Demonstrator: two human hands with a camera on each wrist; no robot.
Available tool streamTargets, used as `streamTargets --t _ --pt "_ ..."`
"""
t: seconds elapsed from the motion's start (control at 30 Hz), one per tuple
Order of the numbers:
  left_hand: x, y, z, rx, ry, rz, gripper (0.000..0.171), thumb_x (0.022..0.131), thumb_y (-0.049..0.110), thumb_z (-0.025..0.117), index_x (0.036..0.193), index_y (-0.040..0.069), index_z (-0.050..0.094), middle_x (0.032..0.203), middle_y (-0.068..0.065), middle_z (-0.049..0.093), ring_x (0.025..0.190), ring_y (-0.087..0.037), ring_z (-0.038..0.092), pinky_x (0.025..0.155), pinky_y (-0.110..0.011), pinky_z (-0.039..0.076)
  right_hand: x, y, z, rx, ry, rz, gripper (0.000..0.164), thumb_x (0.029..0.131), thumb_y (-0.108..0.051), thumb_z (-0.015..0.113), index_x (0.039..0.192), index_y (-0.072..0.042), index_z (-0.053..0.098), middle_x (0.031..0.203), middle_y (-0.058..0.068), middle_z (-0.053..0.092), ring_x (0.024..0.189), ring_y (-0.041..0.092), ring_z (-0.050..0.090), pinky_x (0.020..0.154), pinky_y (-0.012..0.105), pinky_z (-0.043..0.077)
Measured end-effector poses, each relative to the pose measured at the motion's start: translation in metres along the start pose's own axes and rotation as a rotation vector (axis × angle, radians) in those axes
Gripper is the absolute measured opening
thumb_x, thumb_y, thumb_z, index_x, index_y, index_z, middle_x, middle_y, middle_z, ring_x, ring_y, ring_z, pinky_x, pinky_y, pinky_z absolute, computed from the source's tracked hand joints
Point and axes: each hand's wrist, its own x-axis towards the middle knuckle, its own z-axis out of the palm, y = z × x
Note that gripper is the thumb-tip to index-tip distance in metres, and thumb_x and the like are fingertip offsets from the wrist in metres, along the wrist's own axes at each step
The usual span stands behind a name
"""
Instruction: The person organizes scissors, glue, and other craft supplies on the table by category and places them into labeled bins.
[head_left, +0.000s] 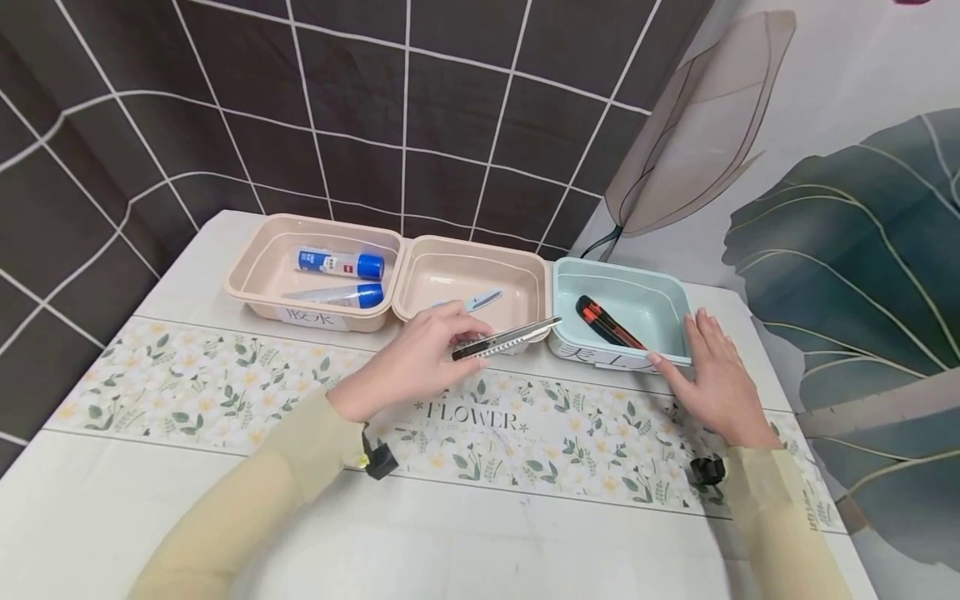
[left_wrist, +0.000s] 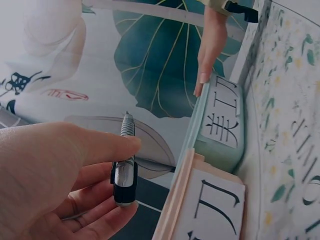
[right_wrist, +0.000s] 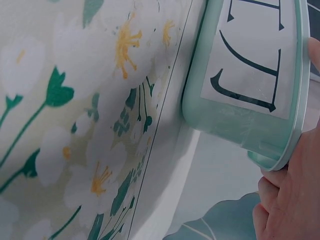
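My left hand (head_left: 420,354) pinches a silver and black utility knife (head_left: 512,337) between thumb and fingers, above the front rim of the middle pink box (head_left: 480,250). In the left wrist view the knife (left_wrist: 125,175) points upward, away from the palm. At the right end of the row, my right hand (head_left: 716,383) rests with fairly straight fingers against the side of the green box (head_left: 660,287), thumb at its front rim. Inside that box lies a black and red utility knife (head_left: 606,322). A light blue slim tool (head_left: 480,300) lies in the middle box, partly hidden behind my left hand.
The left pink box (head_left: 251,271) holds a blue-capped glue stick (head_left: 341,262) and a clear blue-capped tube (head_left: 337,296). White labels with handwritten characters mark the box fronts. The boxes stand side by side on a white table with a floral strip (head_left: 240,392), before a dark tiled backdrop.
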Motion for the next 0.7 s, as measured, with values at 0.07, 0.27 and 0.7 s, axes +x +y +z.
streamTargets --t 0.07,0.27,0.7 --pt "0.007 0.002 -0.001 0.000 0.008 0.007 0.034 0.080 0.023 0.075 0.112 0.014 0.068 0.084 0.007 0.050 0.077 -0.010 0.047 0.067 -0.025 0.041 0.000 0.000 0.000 -0.001 0.001 0.000 0.086 0.091 -0.054 0.048 0.149 0.000 0.013 0.155 0.012 0.000 0.139 0.023 -0.007 0.109 0.051 0.001" --pt "0.034 0.007 -0.006 -0.022 0.019 0.024 0.032 0.079 0.020 0.076 0.109 0.012 0.069 0.085 0.004 0.053 0.078 -0.010 0.049 0.069 -0.026 0.041 -0.001 -0.001 0.000 0.004 -0.001 0.001 0.086 0.091 -0.054 0.047 0.149 -0.001 0.013 0.155 0.012 0.000 0.139 0.024 -0.006 0.109 0.050 0.000" --pt "0.098 0.007 0.012 -0.030 -0.050 0.078 0.029 0.082 0.018 0.071 0.110 0.011 0.069 0.093 0.004 0.056 0.084 -0.009 0.051 0.074 -0.021 0.040 0.000 0.000 -0.002 0.008 -0.003 -0.004 0.085 0.091 -0.055 0.048 0.149 -0.002 0.014 0.155 0.013 0.001 0.140 0.024 -0.005 0.109 0.052 0.003"
